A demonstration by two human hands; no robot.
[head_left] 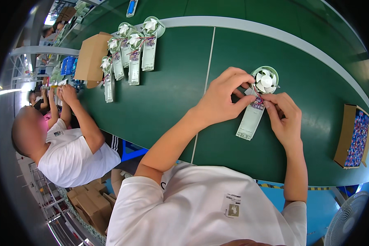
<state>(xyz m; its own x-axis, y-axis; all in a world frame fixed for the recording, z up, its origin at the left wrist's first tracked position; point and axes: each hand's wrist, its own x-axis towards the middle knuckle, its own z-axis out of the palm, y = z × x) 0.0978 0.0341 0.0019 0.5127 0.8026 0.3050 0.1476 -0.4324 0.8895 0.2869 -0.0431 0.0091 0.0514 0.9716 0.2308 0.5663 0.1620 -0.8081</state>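
A pale green handheld fan (250, 123) lies on the green table, its handle open and its white blades inside a round ring at the far end. Thin red and dark wires and a small circuit board (258, 102) show where handle and ring meet. My left hand (223, 98) is curled at the left of this joint, fingers against the ring and thumb beside the board. From the right, my right hand (285, 117) pinches at the wires by the board. Its fingertips hide exactly what is between them.
Several similar open fans (134, 53) lie at the far left beside a cardboard box (93, 57). On the right stands a carton (345, 137) of small blue and red parts. A person in a white shirt (78, 153) works at the left. A grey floor fan (346, 221) is at lower right.
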